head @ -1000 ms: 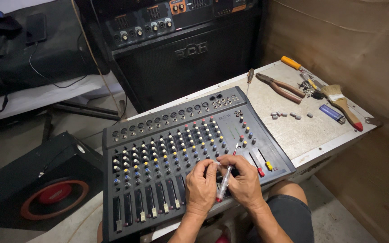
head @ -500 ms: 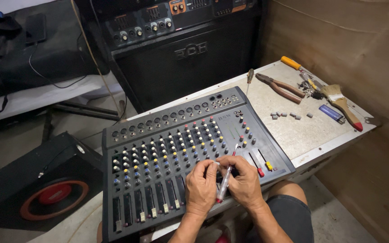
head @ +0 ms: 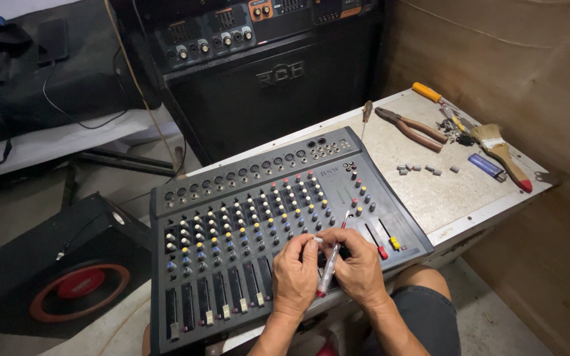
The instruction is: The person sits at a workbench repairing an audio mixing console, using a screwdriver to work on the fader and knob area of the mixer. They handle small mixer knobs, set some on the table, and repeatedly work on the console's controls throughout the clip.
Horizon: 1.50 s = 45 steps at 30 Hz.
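Screwdriver (head: 329,267) upright over mixer (head: 245,224) faders, near front edge. Right hand (head: 359,264) fingers clamped on its shaft; left hand (head: 295,273) fingers pinch a small white piece beside it.

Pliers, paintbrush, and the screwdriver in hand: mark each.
pliers (head: 411,129), head view, on the handles
paintbrush (head: 499,153), head view, on the wooden handle
screwdriver (head: 328,271), head view, on the clear handle between both hands

Head camera, steep downward view, close over mixer (head: 278,224)
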Each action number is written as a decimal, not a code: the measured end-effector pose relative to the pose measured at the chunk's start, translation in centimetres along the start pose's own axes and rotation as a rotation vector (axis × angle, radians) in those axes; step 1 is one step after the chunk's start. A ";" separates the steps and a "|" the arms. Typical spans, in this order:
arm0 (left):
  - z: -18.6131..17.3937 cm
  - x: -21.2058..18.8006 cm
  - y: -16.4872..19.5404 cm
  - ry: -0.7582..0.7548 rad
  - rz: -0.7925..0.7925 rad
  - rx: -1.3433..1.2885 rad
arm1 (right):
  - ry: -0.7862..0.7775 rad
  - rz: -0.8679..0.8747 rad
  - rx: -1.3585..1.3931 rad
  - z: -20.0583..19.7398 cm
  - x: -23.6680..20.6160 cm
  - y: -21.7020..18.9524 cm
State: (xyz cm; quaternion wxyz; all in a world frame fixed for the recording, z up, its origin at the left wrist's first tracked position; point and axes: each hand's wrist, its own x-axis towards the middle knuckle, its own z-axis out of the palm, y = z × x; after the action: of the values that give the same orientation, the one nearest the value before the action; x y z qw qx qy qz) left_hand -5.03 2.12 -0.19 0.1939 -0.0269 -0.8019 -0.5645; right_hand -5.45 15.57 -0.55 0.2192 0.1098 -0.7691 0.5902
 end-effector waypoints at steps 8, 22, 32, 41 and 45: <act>0.1 0.0 -0.1 0.003 0.010 0.031 | -0.010 0.009 0.013 0.0 0.0 0.4; 0.3 0.0 -0.6 0.016 -0.006 0.013 | -0.004 0.001 0.004 0.0 0.2 -0.2; -0.1 -0.4 -0.8 -0.006 -0.027 -0.086 | -0.017 0.029 0.019 0.3 -0.4 -0.1; 0.3 -0.4 -1.5 0.017 -0.021 -0.053 | -0.023 0.031 0.018 0.3 -0.5 0.6; 0.2 -0.5 -1.7 0.013 -0.008 -0.070 | -0.022 0.040 0.066 0.6 -0.3 0.8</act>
State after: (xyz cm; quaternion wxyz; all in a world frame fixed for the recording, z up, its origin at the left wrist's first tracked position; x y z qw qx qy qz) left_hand -5.11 1.80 -1.91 0.1956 -0.0266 -0.7804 -0.5933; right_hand -5.63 15.17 -1.53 0.1953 0.1081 -0.7535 0.6184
